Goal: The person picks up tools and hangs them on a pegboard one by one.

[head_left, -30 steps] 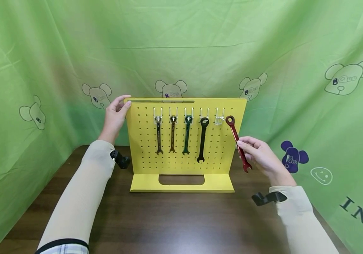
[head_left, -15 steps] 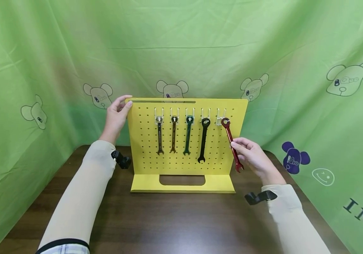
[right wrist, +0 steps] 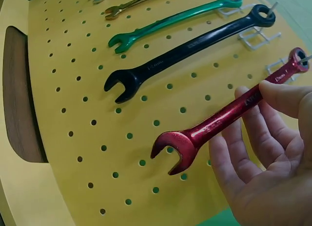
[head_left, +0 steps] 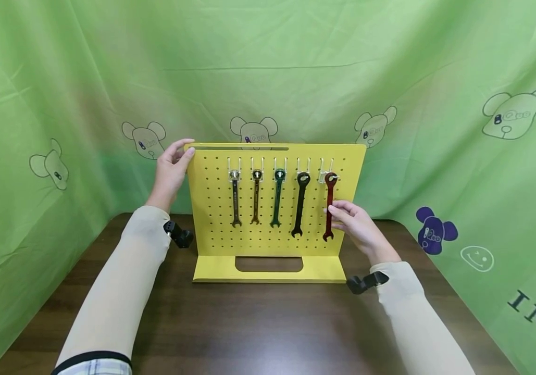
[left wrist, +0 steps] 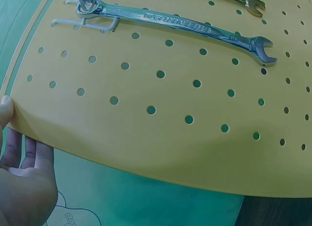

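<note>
A red combination wrench (head_left: 329,208) hangs nearly upright, its ring end around the rightmost white hook (head_left: 325,172) of the yellow pegboard (head_left: 216,239). My right hand (head_left: 354,224) pinches its shank between thumb and fingers, as the right wrist view also shows. At the board's upper left corner, my left hand (head_left: 172,169) grips the edge, thumb in front and fingers behind. A black wrench (head_left: 300,205) hangs beside the red one. Further left hang a green wrench (head_left: 277,200), a gold-brown wrench (head_left: 256,198) and a silver wrench (left wrist: 180,24), each on its own hook.
The pegboard's base, with an oblong cutout (head_left: 269,264), stands on a dark brown wooden table (head_left: 258,323). A green curtain (head_left: 268,67) printed with mouse heads encloses the back and sides. A black wrist mount (head_left: 366,282) sticks out from the right sleeve.
My right hand has moved left with the red wrench, bringing its ring onto the rightmost hook. The wrench has swung from slanted to nearly upright. My left hand stays at the corner.
</note>
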### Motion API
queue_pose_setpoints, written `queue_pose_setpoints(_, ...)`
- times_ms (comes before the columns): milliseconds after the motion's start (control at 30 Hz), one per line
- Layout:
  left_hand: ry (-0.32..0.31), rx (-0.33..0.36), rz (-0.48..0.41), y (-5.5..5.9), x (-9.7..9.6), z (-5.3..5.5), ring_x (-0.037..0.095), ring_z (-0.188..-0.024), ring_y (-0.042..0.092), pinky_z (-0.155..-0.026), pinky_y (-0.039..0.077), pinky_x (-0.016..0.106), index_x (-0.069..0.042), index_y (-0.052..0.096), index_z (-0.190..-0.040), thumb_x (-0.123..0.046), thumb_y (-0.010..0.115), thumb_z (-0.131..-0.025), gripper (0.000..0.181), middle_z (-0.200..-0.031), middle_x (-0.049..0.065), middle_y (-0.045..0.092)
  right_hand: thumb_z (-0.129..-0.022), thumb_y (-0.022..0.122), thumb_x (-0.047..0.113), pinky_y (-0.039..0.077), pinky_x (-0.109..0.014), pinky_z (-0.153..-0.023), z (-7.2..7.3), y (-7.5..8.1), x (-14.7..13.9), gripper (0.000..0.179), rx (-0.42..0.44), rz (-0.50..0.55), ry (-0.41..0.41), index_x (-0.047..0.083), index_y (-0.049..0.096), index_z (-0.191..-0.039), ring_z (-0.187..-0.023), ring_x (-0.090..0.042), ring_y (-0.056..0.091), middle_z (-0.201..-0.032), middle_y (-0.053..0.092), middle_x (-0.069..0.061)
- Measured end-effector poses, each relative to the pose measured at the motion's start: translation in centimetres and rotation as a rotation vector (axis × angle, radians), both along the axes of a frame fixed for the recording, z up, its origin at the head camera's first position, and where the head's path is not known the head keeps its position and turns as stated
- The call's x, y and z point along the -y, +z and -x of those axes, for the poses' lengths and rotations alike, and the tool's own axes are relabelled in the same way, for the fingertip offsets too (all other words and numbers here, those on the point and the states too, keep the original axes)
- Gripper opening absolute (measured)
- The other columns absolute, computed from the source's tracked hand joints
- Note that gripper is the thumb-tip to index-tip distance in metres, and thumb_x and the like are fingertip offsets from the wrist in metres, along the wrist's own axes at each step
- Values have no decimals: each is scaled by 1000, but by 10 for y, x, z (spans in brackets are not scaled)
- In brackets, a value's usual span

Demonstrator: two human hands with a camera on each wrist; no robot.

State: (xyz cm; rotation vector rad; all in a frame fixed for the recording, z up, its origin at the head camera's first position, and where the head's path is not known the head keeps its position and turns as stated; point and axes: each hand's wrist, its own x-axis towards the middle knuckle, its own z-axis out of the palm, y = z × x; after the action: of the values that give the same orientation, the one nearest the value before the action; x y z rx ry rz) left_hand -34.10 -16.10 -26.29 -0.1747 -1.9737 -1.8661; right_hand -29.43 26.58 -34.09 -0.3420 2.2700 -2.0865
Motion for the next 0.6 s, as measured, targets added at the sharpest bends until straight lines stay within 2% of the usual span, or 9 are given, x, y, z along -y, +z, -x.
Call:
queue_pose_setpoints(133, -11, 2, -7, -1, 0, 0, 12, -85, 52, -75, 45, 25, -16, 63, -134, -26, 62, -101, 34, -101, 0, 59, -105, 55, 22, 47, -27, -94, 4, -1, 5, 35, 4, -12, -16, -5, 50, -128, -95, -7, 60, -108, 67, 7)
queue_pose_setpoints(333, -14, 11, -8, -2, 2, 1, 13, -90, 54, -78, 46, 26, -19, 63, -134, -28, 62, -101, 35, -108, 2, 60, -105, 55, 25, 44, -29, -98, 8, 0, 9, 46, 18, -35, -28, -9, 45, -135, -99, -7, 59, -113, 66, 6)
queue_pose_setpoints(600, -11, 1, -12, -2, 0, 2, 12, -88, 53, -76, 45, 25, -22, 66, -130, -27, 63, -100, 31, -105, 1, 60, -106, 55, 24, 44, -30, -99, 8, 0, 5, 46, 13, -31, -16, -9, 45, -136, -104, -9, 59, -117, 66, 4)
